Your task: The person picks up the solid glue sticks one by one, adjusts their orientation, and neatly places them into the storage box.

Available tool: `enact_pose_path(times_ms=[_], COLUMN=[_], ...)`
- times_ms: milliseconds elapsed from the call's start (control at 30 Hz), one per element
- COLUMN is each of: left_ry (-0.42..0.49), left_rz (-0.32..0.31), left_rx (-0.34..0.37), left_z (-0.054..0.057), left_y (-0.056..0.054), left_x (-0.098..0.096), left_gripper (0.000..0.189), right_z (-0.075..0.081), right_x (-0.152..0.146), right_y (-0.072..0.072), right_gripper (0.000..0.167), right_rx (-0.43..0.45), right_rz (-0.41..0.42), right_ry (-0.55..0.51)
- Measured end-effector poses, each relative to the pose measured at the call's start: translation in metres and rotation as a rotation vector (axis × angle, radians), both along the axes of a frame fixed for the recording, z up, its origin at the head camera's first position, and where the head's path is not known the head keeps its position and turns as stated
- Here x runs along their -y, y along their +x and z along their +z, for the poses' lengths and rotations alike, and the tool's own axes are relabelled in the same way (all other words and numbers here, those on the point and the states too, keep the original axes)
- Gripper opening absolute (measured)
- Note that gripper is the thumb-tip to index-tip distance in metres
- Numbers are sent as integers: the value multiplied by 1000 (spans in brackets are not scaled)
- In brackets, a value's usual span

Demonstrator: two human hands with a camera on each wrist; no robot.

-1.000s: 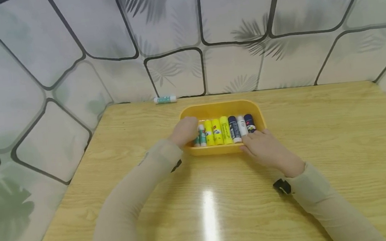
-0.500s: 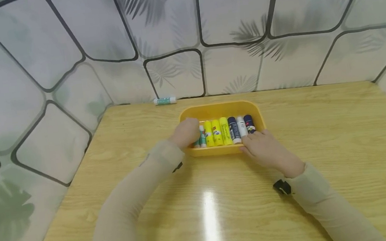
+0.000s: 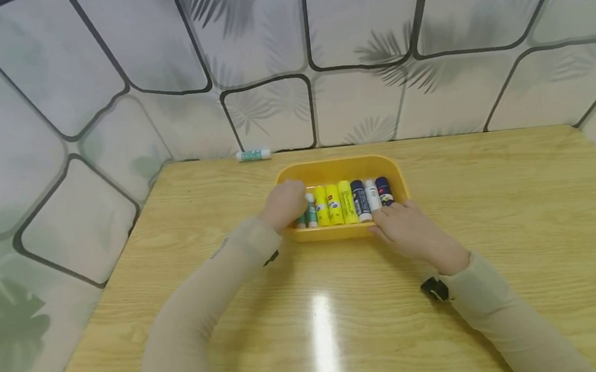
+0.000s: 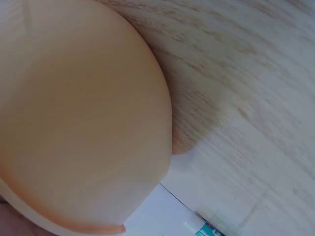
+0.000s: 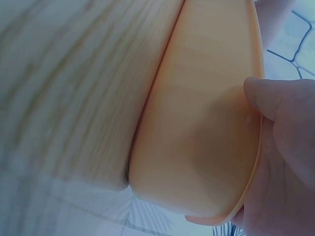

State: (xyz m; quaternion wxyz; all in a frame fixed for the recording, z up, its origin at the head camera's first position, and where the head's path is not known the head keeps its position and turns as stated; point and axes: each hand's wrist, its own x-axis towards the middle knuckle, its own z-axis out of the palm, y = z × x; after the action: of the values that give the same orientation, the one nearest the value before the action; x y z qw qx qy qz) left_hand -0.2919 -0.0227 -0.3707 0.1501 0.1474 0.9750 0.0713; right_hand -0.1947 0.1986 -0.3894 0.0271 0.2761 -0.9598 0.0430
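A yellow plastic tray [image 3: 330, 233] in the head view holds a row of upright-lying glue sticks: teal ones [image 3: 311, 212] at the left, yellow ones [image 3: 334, 204] mid-row, then dark blue [image 3: 361, 200] and white [image 3: 372, 195] ones. My left hand [image 3: 285, 204] is over the tray's left end and partly covers a teal stick; its fingertips are hidden. In the left wrist view the tray's outer wall [image 4: 88, 98] hides most of that hand. My right hand [image 5: 290, 147] grips the front right rim, thumb outside against the wall, other fingers over the edge.
Another teal and white glue stick [image 3: 253, 155] lies at the table's back edge, left of the tray. The wood-grain table [image 3: 496, 207] meets a patterned wall [image 3: 355, 104] behind. A bright reflection lies on the tabletop in front of the tray.
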Motion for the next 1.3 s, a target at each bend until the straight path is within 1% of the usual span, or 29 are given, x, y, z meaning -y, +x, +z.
enact_pose_path(times_ms=[133, 200, 267, 433, 567, 633, 733, 867, 967, 1067, 1133, 1233, 1300], left_ry=[-7, -1, 9, 30, 47, 49, 43, 62, 99, 129, 130, 84, 53], left_rz=[-15, -13, -9, -10, -27, -45, -72, -49, 1, 23, 14, -18, -27], left_rx=[-13, -9, -7, -32, -67, -107, -200, -289, -319, -355, -376, -415, -425], left_z=[0, 1, 2, 7, 12, 14, 16, 19, 22, 23, 21, 15, 12], left_y=[0, 0, 1, 3, 3, 2, -2, -8, -13, -19, -23, -31, -36], left_x=[1, 2, 3, 5, 9, 13, 19, 29, 37, 46, 52, 62, 68], left_gripper=[5, 5, 5, 6, 5, 7, 10, 16, 20, 22, 22, 22, 20], right_z=[0, 0, 0, 0, 0, 0, 0, 1, 1, 0, 0, 0, 0], right_x=[0, 0, 0, 0, 0, 0, 0, 0, 0, -1, -1, -1, -1], right_y=[0, 0, 0, 1, 1, 1, 1, 1, 1, 1, 1, 1, 1], right_gripper=[19, 19, 18, 18, 17, 18, 18, 19, 19, 18, 18, 17, 16], right_rx=[-3, -2, -1, -6, -11, -12, -5, -1, -5, -12, -18, -23, -22], right_rz=[-1, -3, -6, -4, 0, 1, 0, 1, 5, 5, 2, 2, 7], right_ry=[0, 0, -1, -5, -3, 2, 9, 11, 9, 7, 6, 2, -7])
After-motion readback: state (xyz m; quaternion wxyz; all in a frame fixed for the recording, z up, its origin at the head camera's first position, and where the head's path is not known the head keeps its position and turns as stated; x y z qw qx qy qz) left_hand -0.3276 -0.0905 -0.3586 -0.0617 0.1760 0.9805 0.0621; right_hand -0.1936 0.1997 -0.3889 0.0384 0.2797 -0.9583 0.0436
